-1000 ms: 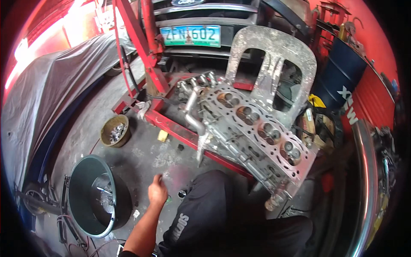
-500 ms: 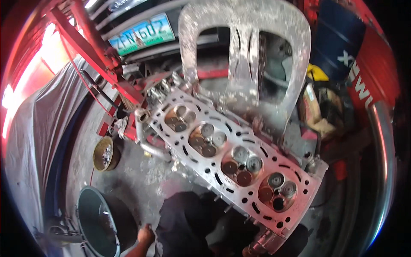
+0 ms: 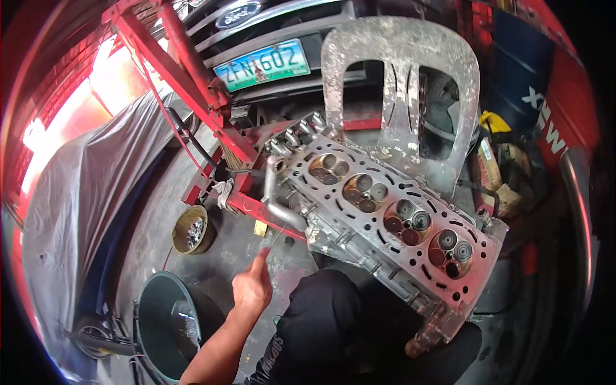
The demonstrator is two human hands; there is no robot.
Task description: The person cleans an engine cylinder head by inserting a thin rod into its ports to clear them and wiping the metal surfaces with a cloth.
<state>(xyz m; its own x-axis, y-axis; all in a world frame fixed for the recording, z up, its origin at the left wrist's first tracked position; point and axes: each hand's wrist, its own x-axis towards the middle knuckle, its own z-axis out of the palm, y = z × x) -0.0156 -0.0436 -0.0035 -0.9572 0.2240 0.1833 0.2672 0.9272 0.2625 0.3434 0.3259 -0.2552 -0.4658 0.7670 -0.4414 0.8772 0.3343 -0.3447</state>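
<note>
A cylinder head (image 3: 378,247) lies tilted on a worn plastic chair (image 3: 401,70), its flat combustion face up. Round valves, some dark and some grey, show in its chambers. My left hand (image 3: 252,285) is just left of its near side, above the floor and apart from the metal. The fingers are closed, with the index finger stretched forward along what looks like a thin rod (image 3: 278,239); its kind cannot be made out. My right hand is not in view. At the head's near right end sticks out a rusty, blurred part (image 3: 417,343).
A dark bucket (image 3: 154,282) and a smaller tub (image 3: 186,247) with metal parts stand on the left. Behind them is a red hoist frame (image 3: 192,83), beside a grey cover (image 3: 83,173). A car front (image 3: 282,83) is at the back, a blue drum (image 3: 520,58) at the back right.
My left hand has come up and forward from beside the bucket toward the cylinder head. The view has shifted, so the scene sits farther right and lower.
</note>
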